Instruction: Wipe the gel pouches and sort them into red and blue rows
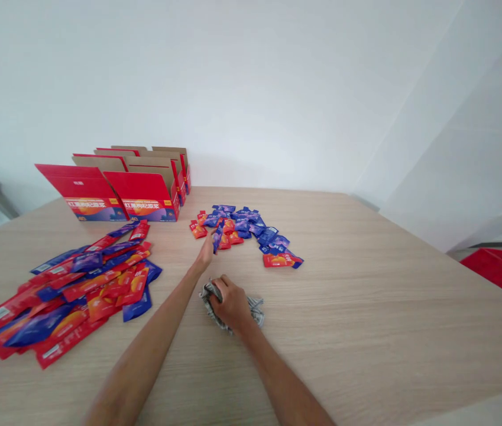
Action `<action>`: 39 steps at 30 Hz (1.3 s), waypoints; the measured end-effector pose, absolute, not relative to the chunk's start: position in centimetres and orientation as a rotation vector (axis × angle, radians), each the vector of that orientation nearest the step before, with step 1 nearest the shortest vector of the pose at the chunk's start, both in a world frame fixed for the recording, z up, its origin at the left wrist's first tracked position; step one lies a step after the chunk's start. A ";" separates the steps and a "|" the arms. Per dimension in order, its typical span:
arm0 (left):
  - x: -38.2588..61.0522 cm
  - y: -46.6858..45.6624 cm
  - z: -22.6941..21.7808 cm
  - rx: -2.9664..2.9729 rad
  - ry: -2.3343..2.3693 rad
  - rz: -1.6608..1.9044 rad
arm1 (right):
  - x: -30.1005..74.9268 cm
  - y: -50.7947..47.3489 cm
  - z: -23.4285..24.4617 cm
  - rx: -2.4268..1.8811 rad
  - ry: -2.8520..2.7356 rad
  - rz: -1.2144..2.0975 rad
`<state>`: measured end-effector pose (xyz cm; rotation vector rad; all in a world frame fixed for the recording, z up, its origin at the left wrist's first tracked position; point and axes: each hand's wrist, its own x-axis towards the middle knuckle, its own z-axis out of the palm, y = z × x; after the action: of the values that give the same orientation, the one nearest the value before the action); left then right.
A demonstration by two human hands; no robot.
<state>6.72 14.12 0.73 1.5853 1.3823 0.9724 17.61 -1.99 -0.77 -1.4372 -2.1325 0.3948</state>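
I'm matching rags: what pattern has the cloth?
Grey and white stripes on the cloth, head view.

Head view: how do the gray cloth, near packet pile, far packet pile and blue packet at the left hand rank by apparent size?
Near packet pile
Far packet pile
Gray cloth, partly covered
Blue packet at left hand

Grey-and-white striped cloth [256, 309]; red and blue sachets [104, 291] (some orange-splashed); red boxes [138, 188], brown inside

The right hand [232, 300] hides the middle of that crumpled grey striped cloth [256, 307]! Far right, a red printed cardboard carton [501, 272] runs out of view.
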 end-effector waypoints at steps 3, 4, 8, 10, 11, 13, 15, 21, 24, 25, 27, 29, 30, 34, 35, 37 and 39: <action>5.6 10.0 0.4 1.348 1.152 1.034 | 18.4 -1.9 -0.6 -1.387 -1.995 0.322; 5.4 8.6 0.2 1.299 1.095 1.035 | 18.6 -1.9 -0.5 -1.380 -1.955 0.291; 5.6 3.5 -1.0 0.945 0.872 1.072 | 19.3 -1.8 -0.3 -1.400 -1.883 0.215; 5.8 1.7 -1.5 0.687 0.756 1.096 | 19.2 -1.9 -0.3 -1.398 -1.930 0.228; 5.9 1.1 -1.7 0.592 0.717 1.097 | 19.0 -1.9 -0.3 -1.385 -1.968 0.241; 5.9 0.1 -2.0 0.504 0.679 1.080 | 18.6 -2.2 -0.4 -1.356 -2.046 0.269; 5.7 -0.7 -2.1 0.461 0.652 1.080 | 18.1 -2.4 -0.5 -1.345 -2.110 0.285; 5.2 -2.7 -2.5 0.392 0.668 1.135 | 18.5 -2.3 0.0 -1.385 -2.052 0.242; 6.1 -3.5 -2.8 0.344 0.667 1.112 | 19.8 -1.9 0.4 -1.484 -1.898 0.177; 6.5 -3.7 -2.9 0.334 0.658 1.105 | 20.2 -1.7 0.4 -1.511 -1.861 0.159; 7.2 -4.0 -3.0 0.319 0.626 1.104 | 20.7 -1.6 0.5 -1.548 -1.822 0.139; 7.5 -4.0 -3.1 0.297 0.591 1.135 | 20.7 -1.6 0.4 -1.540 -1.842 0.144; 7.4 -3.9 -3.0 0.282 0.580 1.158 | 20.5 -1.7 0.3 -1.512 -1.876 0.155; 5.9 -2.8 -2.5 0.221 0.606 1.219 | 18.7 -2.5 -0.1 -1.292 -2.123 0.209; 5.4 -2.6 -2.4 0.215 0.618 1.222 | 18.2 -2.7 -0.2 -1.244 -2.181 0.216; 4.8 -2.3 -2.0 0.225 0.626 1.205 | 17.5 -3.0 -0.3 -1.195 -2.252 0.217; 4.8 -2.4 -1.8 0.244 0.625 1.188 | 17.5 -3.0 -0.2 -1.207 -2.235 0.206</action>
<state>4.79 -2.42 -1.76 0.2443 0.6252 1.1879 17.53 -3.04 -0.21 -1.2072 -2.2354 0.2063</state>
